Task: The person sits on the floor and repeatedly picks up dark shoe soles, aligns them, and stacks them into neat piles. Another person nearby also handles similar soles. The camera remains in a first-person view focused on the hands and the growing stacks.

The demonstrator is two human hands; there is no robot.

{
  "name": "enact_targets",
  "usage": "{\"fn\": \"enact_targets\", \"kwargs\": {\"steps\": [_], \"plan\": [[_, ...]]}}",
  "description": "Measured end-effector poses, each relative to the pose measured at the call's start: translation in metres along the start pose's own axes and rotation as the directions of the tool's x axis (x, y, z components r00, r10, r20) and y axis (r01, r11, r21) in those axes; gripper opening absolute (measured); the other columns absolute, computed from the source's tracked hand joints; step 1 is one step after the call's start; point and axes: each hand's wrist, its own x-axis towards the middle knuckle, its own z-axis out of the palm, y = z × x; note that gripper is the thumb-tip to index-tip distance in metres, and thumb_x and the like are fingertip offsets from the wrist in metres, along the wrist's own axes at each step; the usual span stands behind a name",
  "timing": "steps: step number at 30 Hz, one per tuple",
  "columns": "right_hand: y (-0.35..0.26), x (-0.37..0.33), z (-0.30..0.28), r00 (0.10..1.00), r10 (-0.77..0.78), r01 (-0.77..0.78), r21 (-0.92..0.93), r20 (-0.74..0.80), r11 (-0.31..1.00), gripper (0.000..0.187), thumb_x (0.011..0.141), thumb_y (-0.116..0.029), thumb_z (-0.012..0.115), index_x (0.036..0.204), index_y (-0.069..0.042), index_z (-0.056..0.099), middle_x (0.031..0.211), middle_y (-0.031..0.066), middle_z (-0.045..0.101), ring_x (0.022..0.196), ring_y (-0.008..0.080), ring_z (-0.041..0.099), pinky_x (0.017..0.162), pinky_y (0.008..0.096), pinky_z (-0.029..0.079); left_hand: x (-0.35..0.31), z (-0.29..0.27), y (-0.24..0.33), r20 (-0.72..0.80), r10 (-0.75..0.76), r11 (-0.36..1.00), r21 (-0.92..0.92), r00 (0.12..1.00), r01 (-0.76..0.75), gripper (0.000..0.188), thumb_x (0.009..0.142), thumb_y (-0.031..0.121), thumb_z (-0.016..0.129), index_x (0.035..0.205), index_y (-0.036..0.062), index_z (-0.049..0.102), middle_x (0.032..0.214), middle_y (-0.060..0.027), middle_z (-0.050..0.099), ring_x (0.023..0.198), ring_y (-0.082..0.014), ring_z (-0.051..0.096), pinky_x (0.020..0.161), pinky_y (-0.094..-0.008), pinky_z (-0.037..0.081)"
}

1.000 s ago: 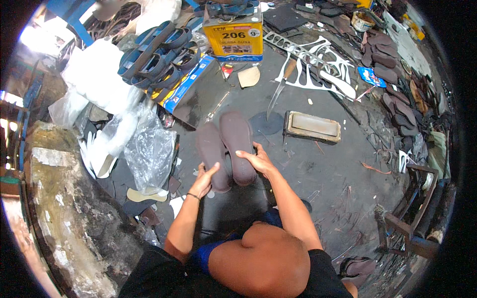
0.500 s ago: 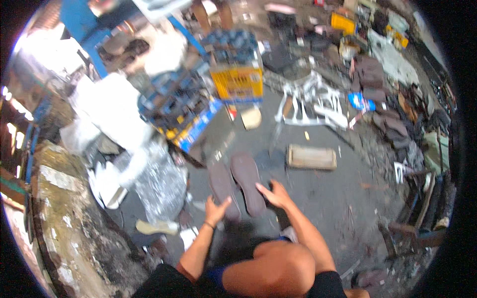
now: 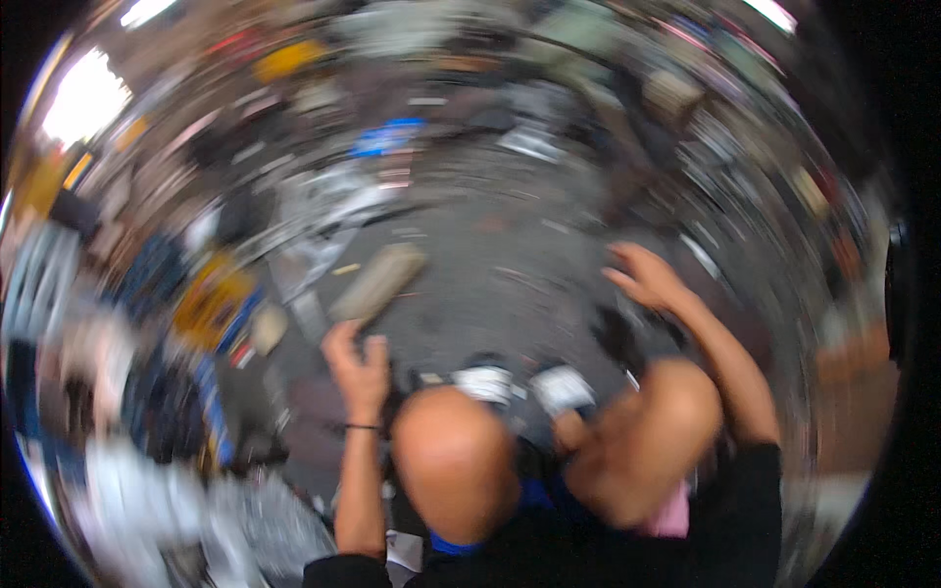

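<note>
Head view, blurred by motion: both hands of a seated person are spread well apart above a dark floor [image 3: 510, 274]. The left hand [image 3: 359, 370] points away from the body, its thumb standing clear of the loosely bent fingers; the grasp is part-way open, with nothing visible in it. A pale oblong block [image 3: 384, 278] lies on the floor just beyond these fingertips, slanting up to the right; whether they touch it cannot be told. Left of the wrist, which bears a dark band [image 3: 363, 426], is a brown patch [image 3: 319, 416], too blurred to identify. The right hand [image 3: 647, 278] is extended over the floor, palm mostly downward, with fingers parted and slightly curved; they have hold of nothing visible. Below it is a dark shape [image 3: 615, 333], likewise indistinct. Between the forearms are two bare knees [image 3: 453, 461], with the feet beyond them in dark footwear bearing white straps [image 3: 564, 389]. Farther left stands a yellow box [image 3: 218, 302] with a blue lower band, near a cream piece [image 3: 268, 328]. White cut-outs [image 3: 338, 196] lie beyond the block, and a blue packet [image 3: 387, 137] farther still. Clear plastic [image 3: 265, 529] occupies the lower left.
</note>
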Motion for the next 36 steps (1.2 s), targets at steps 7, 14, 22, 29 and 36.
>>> {"fn": "enact_targets", "kwargs": {"steps": [7, 14, 22, 29, 36], "plan": [[0.014, -0.273, 0.153, 0.703, 0.698, -0.524, 0.567, -0.133, 0.635, 0.034, 0.091, -0.022, 0.071, 0.113, 0.003, 0.066, 0.098, 0.0172, 0.073, 0.083, 0.0243, 0.071, 0.077, 0.0379, 0.057, 0.053, 0.101, 0.074, 0.644, 0.386, 0.900, -0.107, 0.661, -0.421, 0.038, 0.092, 0.014, 0.070, 0.128, 0.0070, 0.060, 0.139, -0.0141, 0.049, 0.118, -0.0286, 0.059, 0.095, -0.0402, 0.050], [-0.028, -0.341, 0.132, 0.303, 0.788, -0.729, 0.402, -0.535, 0.554, 0.024, 0.090, -0.011, 0.061, 0.112, -0.004, 0.065, 0.108, 0.0187, 0.066, 0.103, 0.0395, 0.060, 0.092, 0.0479, 0.047, 0.106, 0.137, 0.192, 0.837, 0.525, 0.616, -0.252, 0.151, -0.747, 0.037, 0.086, 0.007, 0.072, 0.120, 0.0001, 0.059, 0.123, -0.0205, 0.057, 0.113, -0.0387, 0.060, 0.092, -0.0428, 0.053], [0.114, -0.441, 0.121, -0.072, 0.973, -0.642, 0.757, -0.219, 0.123, 0.069, 0.089, -0.034, 0.071, 0.140, 0.008, 0.049, 0.140, 0.0284, 0.054, 0.133, 0.0382, 0.052, 0.113, 0.0438, 0.038, 0.011, 0.251, 0.217, 0.908, 0.384, 0.652, -0.395, -0.167, -0.647, 0.042, 0.088, 0.024, 0.074, 0.121, -0.0003, 0.064, 0.118, -0.0242, 0.065, 0.107, -0.0406, 0.063, 0.095, -0.0446, 0.051], [0.131, -0.448, 0.138, 0.007, 0.981, -0.686, 0.714, 0.194, -0.137, 0.085, 0.093, -0.056, 0.059, 0.143, 0.011, 0.044, 0.148, 0.0297, 0.047, 0.140, 0.0391, 0.045, 0.118, 0.0397, 0.032, -0.148, 0.320, 0.206, 0.869, 0.368, 0.785, -0.481, -0.330, -0.392, 0.048, 0.095, 0.029, 0.069, 0.129, -0.0039, 0.059, 0.119, -0.0246, 0.067, 0.109, -0.0352, 0.068, 0.096, -0.0414, 0.054], [0.124, -0.443, 0.116, 0.096, 0.939, -0.534, 0.813, 0.331, -0.232, 0.071, 0.093, -0.052, 0.056, 0.128, 0.011, 0.058, 0.130, 0.0255, 0.063, 0.123, 0.0364, 0.058, 0.107, 0.0406, 0.040, -0.261, 0.359, 0.229, 0.975, 0.077, 0.994, -0.058, -0.209, 0.094, 0.089, 0.095, 0.051, 0.066, 0.147, -0.0138, 0.034, 0.119, -0.0229, 0.066, 0.102, -0.0247, 0.069, 0.094, -0.0345, 0.052]]}}
